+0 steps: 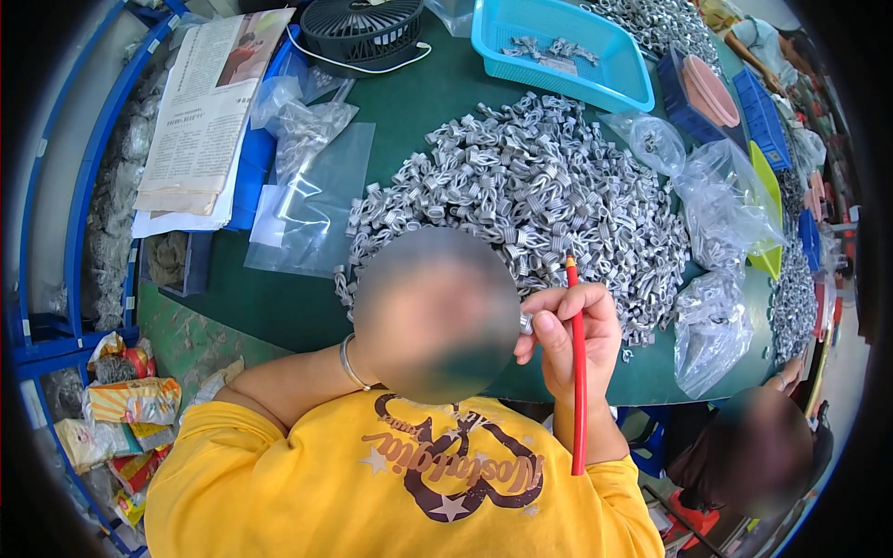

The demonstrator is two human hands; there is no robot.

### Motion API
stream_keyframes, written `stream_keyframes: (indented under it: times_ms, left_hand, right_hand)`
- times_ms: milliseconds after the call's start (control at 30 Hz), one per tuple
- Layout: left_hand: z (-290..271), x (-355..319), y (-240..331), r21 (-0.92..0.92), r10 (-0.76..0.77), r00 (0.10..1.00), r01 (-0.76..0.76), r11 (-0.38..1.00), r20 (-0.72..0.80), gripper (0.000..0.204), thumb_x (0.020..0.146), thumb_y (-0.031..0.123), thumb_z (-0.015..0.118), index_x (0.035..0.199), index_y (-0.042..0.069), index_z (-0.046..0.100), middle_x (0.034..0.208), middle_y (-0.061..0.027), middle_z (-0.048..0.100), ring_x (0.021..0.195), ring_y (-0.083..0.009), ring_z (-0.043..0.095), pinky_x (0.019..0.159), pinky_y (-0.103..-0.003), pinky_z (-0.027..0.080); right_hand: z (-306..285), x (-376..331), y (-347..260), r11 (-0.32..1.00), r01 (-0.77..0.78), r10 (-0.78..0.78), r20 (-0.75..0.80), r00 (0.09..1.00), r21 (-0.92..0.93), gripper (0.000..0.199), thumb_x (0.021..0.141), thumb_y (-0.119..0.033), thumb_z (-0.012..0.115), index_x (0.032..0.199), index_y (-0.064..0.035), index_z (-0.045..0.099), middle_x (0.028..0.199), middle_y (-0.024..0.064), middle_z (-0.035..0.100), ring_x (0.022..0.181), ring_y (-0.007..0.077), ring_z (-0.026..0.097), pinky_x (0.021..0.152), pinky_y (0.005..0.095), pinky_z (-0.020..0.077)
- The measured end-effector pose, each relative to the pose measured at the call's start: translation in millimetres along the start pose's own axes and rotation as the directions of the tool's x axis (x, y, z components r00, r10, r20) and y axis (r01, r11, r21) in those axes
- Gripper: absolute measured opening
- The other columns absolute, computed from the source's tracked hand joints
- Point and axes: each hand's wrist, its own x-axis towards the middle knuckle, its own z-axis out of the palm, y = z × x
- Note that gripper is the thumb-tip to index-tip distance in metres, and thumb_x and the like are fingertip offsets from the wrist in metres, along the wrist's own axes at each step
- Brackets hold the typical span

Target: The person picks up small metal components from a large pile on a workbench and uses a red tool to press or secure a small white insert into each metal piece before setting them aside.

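Observation:
My right hand (586,349) is closed around a red pencil (579,400), its sharpened tip pointing away over the pile. Between the thumb and fingers of that same hand sits a small grey metal piece (526,323). My left forearm (288,381), with a silver bangle (348,363) at the wrist, bends in from the left; a blurred round patch covers the left hand, so its fingers and anything in them are hidden. Just beyond both hands lies a big heap of small grey metal pieces (521,186), looped at one end and ridged at the other.
On the green table (251,312) are a clear plastic bag (312,209), a black fan (363,33) and a turquoise basket (493,67) holding a few pieces. Crumpled clear bags (712,316) lie right of the heap. Newspapers (200,102) rest at left. Other people sit at right.

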Motion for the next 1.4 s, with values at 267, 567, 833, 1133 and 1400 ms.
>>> stream_keyframes:
  times_ms: [267, 567, 833, 1133, 1400]
  left_hand:
    - [4, -2, -1, 0.031, 0.121, 0.992, -0.121, 0.992, -0.024, 0.023, 0.073, -0.001, 0.071, 0.094, -0.001, 0.062, 0.086, -0.0077, 0.061, 0.074, -0.0109, 0.056, 0.065, -0.021, 0.044]
    - [2, -1, 4, 0.129, 0.105, 0.994, -0.106, 0.986, 0.012, 0.023, 0.074, -0.002, 0.069, 0.096, 0.0, 0.062, 0.081, -0.0044, 0.06, 0.071, -0.0086, 0.056, 0.06, -0.02, 0.044]
    - [2, -3, 0, 0.022, -0.142, 0.989, 0.142, 0.99, 0.046, 0.023, 0.08, 0.003, 0.066, 0.103, -0.001, 0.061, 0.084, -0.0038, 0.06, 0.075, -0.0076, 0.055, 0.066, -0.019, 0.044]
    - [1, 0, -4, -0.377, -0.437, 0.89, 0.451, 0.809, 0.129, 0.024, 0.093, 0.013, 0.048, 0.109, -0.004, 0.055, 0.079, -0.007, 0.059, 0.057, -0.0107, 0.054, 0.048, -0.021, 0.044]
    - [1, 3, 1, -0.317, -0.4, 0.912, 0.407, 0.857, 0.089, 0.015, 0.089, 0.012, 0.053, 0.099, 0.001, 0.053, 0.075, -0.0033, 0.055, 0.056, -0.0081, 0.05, 0.047, -0.019, 0.04]
  right_hand:
    - [-14, 1, 27, 0.978, 0.207, -0.201, 0.158, 0.967, -0.022, 0.023, 0.082, 0.007, 0.058, 0.089, -0.0043, 0.039, 0.095, 0.0181, 0.056, 0.073, 0.0185, 0.061, 0.063, 0.0271, 0.0524]
    - [-12, 1, 30, 0.862, 0.468, -0.449, 0.138, 0.883, -0.196, 0.035, 0.075, 0.01, 0.064, 0.09, -0.0043, 0.037, 0.101, 0.0222, 0.054, 0.089, 0.028, 0.062, 0.075, 0.0343, 0.0547]
    - [-9, -1, 24, 0.768, 0.577, -0.57, 0.114, 0.814, -0.279, 0.045, 0.069, 0.008, 0.071, 0.09, -0.0083, 0.035, 0.092, 0.0209, 0.059, 0.082, 0.0252, 0.061, 0.071, 0.0325, 0.0499]
    - [4, 9, 12, 0.625, 0.681, -0.543, 0.415, 0.73, -0.381, 0.035, 0.068, 0.009, 0.07, 0.076, -0.0077, 0.04, 0.093, 0.019, 0.064, 0.075, 0.0283, 0.063, 0.065, 0.0352, 0.051]
    - [-18, 43, 4, 0.109, 0.585, -0.529, 0.452, 0.719, -0.803, 0.026, 0.065, 0.009, 0.065, 0.077, -0.005, 0.046, 0.092, 0.0133, 0.064, 0.075, 0.0285, 0.058, 0.069, 0.0359, 0.0437]
